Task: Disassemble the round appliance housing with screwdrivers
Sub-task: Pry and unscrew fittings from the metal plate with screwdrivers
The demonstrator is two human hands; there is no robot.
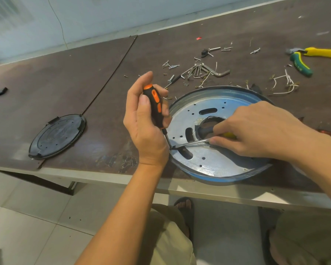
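- My left hand is wrapped round the orange-and-black screwdriver, with its tip down at the left rim of the round housing.
- My right hand grips a second screwdriver, whose blade lies flat and meets that tip.
- The housing sits at the table's near edge, on the right.
- Done, I judge: the black cover lies off to the left, and loose screws are scattered on the far side.
- Left: the metal plate is not yet out and needs prying free.
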